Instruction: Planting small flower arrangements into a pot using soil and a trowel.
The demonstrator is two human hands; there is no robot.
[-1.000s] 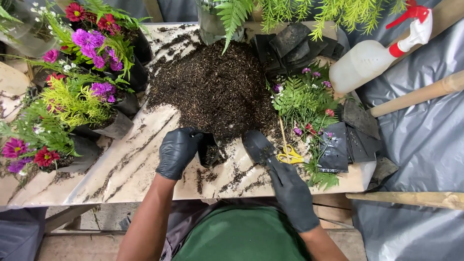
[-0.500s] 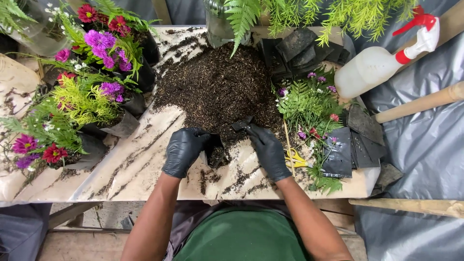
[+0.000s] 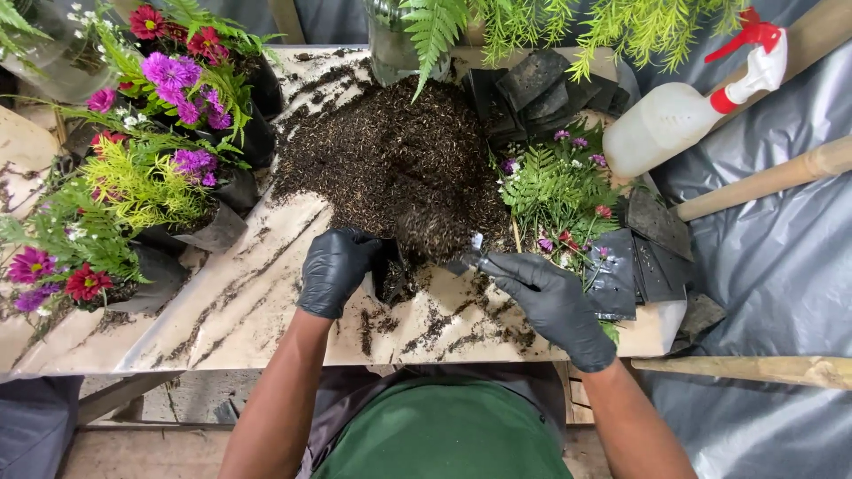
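Observation:
Both my hands wear black gloves. My left hand (image 3: 333,270) grips the rim of a small black grow bag (image 3: 390,277) that stands on the soil-streaked table (image 3: 222,319). My right hand (image 3: 550,302) holds a small scoop (image 3: 439,241) heaped with dark soil, blurred, just above and to the right of the bag's mouth. Behind both hands, at the table's middle, lies a big pile of potting soil (image 3: 390,160).
Flowering plants in black bags (image 3: 151,168) crowd the left side. A small green plant with tiny flowers (image 3: 559,186) lies right of the pile, with empty black bags (image 3: 532,89) behind it and others (image 3: 639,257) beside it. A spray bottle (image 3: 683,111), a wooden handle (image 3: 772,177) and grey sheeting (image 3: 772,293) are at right.
My right hand went from the table's front edge into the soil pile and now brings the loaded scoop back toward the bag. My left hand has kept its hold on the bag.

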